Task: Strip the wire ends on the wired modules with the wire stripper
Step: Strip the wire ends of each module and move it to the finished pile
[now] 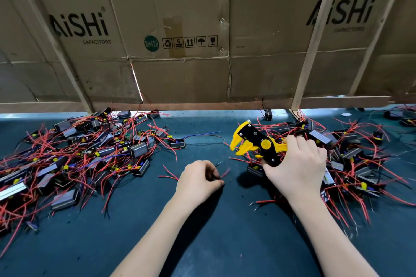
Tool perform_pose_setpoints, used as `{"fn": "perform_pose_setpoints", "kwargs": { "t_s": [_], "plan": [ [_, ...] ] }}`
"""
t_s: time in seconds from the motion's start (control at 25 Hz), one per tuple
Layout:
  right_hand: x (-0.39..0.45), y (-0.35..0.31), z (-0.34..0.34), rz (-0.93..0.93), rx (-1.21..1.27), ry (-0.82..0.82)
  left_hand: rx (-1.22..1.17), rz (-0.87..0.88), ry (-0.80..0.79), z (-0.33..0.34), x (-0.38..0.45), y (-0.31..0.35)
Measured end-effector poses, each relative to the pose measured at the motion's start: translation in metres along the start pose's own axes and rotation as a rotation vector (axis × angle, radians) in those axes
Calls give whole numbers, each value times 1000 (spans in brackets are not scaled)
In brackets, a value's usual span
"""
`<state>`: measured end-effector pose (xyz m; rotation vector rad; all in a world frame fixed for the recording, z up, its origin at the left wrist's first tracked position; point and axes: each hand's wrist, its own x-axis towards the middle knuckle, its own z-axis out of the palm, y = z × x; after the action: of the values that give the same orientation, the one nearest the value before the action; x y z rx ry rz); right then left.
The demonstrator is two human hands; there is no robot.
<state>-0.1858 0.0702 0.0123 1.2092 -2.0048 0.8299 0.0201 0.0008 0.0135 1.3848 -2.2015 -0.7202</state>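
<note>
Cardboard wall behind dark-green mat

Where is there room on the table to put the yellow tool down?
Bare mat lies near you, between the forearms, and between the two piles up to the lone module. The left pile and right pile are crowded.

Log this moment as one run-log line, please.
right hand: grips wire stripper | left hand: pinches wire | stripper jaws: open, off wire | module piles: both sides
</note>
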Motion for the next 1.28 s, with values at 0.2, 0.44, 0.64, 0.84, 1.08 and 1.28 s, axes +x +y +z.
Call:
{"fn": "perform_pose_setpoints", "kwargs": {
  "t_s": [0.2, 0.44, 0.64, 0.84, 1.08, 1.28],
  "plan": [
    [-1, 0, 2, -11, -13, -3, 224, 41, 25, 5, -2, 6],
    [0, 3, 4, -37, -88, -18, -90, 114, 53, -2, -5, -3],
    [-1, 3, 4, -51, -121, -39, -322, 204, 151, -9, -7, -2],
    [-1, 0, 3, -54, -81, -43, -311, 218, 176, -4, -8, -1],
    [0, -1, 2, -73, -67, -77, -309, 212, 196, -3, -7, -3],
    [-1, -2, 1, -71, -73, -94, -324, 245, 167, -3, -8, -2]
  ]
}}
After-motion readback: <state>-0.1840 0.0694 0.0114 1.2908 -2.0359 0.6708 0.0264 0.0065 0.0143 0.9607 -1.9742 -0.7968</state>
